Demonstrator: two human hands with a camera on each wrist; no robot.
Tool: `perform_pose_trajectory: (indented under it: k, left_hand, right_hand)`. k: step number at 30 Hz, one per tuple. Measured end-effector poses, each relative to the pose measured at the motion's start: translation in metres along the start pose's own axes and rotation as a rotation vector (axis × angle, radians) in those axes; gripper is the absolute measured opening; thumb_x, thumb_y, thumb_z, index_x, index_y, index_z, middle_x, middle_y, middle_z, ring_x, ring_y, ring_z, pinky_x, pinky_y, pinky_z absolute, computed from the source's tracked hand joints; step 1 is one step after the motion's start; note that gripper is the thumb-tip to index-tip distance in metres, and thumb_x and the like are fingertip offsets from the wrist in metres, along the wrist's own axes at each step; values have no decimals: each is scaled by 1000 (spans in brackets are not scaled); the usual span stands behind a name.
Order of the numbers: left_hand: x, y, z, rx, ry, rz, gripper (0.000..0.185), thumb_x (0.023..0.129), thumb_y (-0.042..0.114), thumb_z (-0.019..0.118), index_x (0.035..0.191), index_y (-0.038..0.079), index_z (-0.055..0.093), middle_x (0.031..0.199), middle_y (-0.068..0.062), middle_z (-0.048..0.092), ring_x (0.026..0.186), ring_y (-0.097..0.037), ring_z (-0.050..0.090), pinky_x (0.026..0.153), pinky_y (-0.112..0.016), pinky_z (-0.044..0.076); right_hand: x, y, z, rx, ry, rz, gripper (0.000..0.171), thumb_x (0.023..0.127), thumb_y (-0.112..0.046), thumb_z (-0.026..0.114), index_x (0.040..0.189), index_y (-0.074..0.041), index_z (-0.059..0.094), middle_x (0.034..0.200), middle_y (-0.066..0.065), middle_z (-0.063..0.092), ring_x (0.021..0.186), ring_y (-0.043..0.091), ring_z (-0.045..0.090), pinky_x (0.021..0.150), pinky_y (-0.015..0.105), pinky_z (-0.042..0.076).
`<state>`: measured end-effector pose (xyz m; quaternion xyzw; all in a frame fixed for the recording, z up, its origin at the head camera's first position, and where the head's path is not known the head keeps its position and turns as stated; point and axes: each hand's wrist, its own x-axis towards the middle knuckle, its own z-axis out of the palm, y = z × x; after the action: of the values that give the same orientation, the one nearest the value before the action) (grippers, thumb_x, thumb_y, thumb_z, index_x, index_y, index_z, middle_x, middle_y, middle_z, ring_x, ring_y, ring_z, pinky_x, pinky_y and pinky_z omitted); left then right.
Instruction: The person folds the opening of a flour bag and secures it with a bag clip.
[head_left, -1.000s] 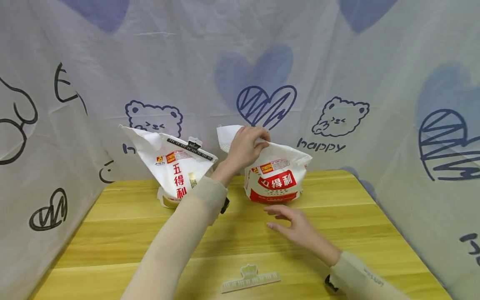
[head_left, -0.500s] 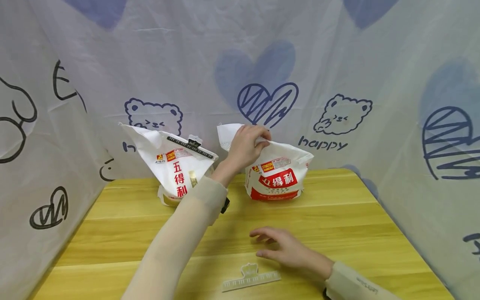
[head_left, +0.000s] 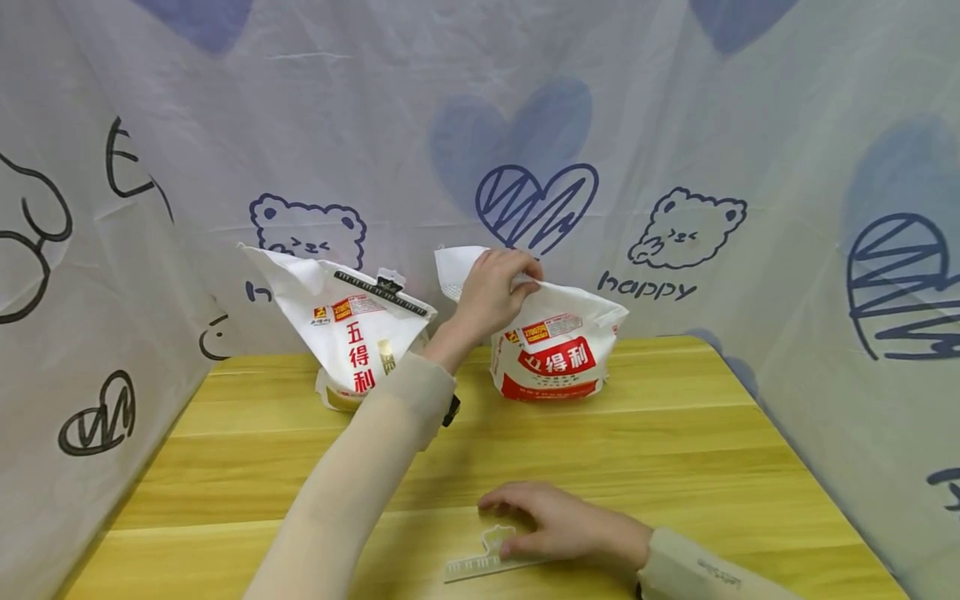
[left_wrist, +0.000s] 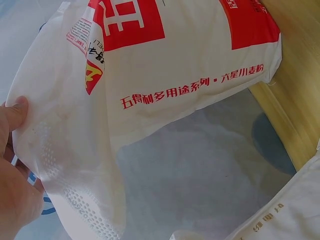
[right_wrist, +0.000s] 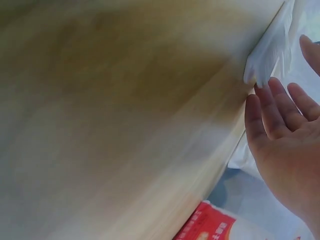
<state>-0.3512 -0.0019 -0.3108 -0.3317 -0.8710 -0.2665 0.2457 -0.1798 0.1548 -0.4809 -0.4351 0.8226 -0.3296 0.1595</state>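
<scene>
Pinching the flour bag top with the left hand, the flat right hand should grip the clip squarely at the table's near edge.

left bag: red "五得利" running down its front
right bag: "得利" in white on red; close up, "五得利多用途系列·六星川麦粉"
backdrop cloth: "happy", just right of the right bag

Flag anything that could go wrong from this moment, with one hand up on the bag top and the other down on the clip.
1. The left hand pinches only the folded top of the right flour bag; the fold could slip loose or the bag tip.
2. The right hand touches the pale clip lying flat near the table front edge; fingertips may fumble it or nudge it off.
</scene>
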Motion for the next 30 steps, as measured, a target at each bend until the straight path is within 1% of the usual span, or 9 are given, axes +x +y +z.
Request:
perform_pose_trajectory:
  k: [3, 6, 9, 13, 16, 23, 27, 30]
  left_hand:
    - [0, 0, 1, -1, 2, 1, 10, 99, 16, 72, 109, 15, 72, 111, 2, 73, 114, -19, 62, 119, -34, 35]
    - [0, -1, 1, 3, 5, 1, 10, 99, 16, 72, 109, 15, 72, 111, 2, 73, 114, -19, 61, 118, -34, 36]
    - [0, -1, 2, 6, 6, 3, 10, 99, 16, 72, 109, 15, 72, 111, 2, 73, 114, -19, 61, 118, -34, 36]
    - [0, -1, 2, 6, 5, 1, 10, 99, 16, 72, 109, 15, 72, 111, 2, 73, 114, -19, 61, 118, -34, 35]
    - [0, -1, 1, 5, 6, 0, 10, 99, 16, 72, 109, 15, 72, 111, 3, 73, 114, -19, 61, 118, -34, 35]
    - [0, 0, 1, 4, 2, 3, 11, 99, 16, 72, 109, 15, 72, 111, 2, 74, 114, -20, 62, 119, -34, 35]
    - [0, 0, 1, 8, 2, -2, 11, 99, 16, 72, 109, 15, 72, 111, 2, 74, 114, -20, 62, 119, -34, 35]
    - [0, 0, 1, 9, 2, -4, 10, 99, 16, 72, 109, 15, 72, 111, 2, 74, 115, -20, 62, 119, -34, 35]
  right_hand:
    - [2, -3, 3, -39, -18, -19, 53, 98, -36, 73, 144, -13, 58, 136, -5, 64, 123, 8, 58, 109, 31, 48]
    - [5, -6, 5, -71, -45, -45, 46, 100, -34, 71, 141, -16, 61, 137, -8, 64, 125, 6, 56, 109, 31, 47]
    - [7, -8, 5, -94, -67, -83, 37, 101, -29, 70, 136, -17, 64, 136, -8, 63, 127, 7, 56, 110, 31, 47]
    - [8, -10, 5, -121, -68, -113, 28, 100, -22, 72, 127, -17, 68, 131, -7, 64, 126, 7, 56, 111, 30, 47]
    - [9, -11, 5, -123, -63, -110, 24, 98, -19, 73, 122, -17, 70, 128, -8, 65, 123, 5, 57, 109, 28, 48]
    - [10, -14, 5, -90, -47, -115, 19, 97, -15, 74, 115, -16, 71, 121, -7, 67, 115, 2, 58, 102, 25, 50]
    - [10, -14, 6, -85, -39, -114, 18, 97, -16, 75, 113, -18, 70, 117, -10, 66, 111, -1, 58, 99, 22, 51]
    - [11, -14, 7, -82, -36, -90, 17, 96, -17, 76, 112, -21, 69, 115, -13, 65, 107, -3, 58, 96, 21, 51]
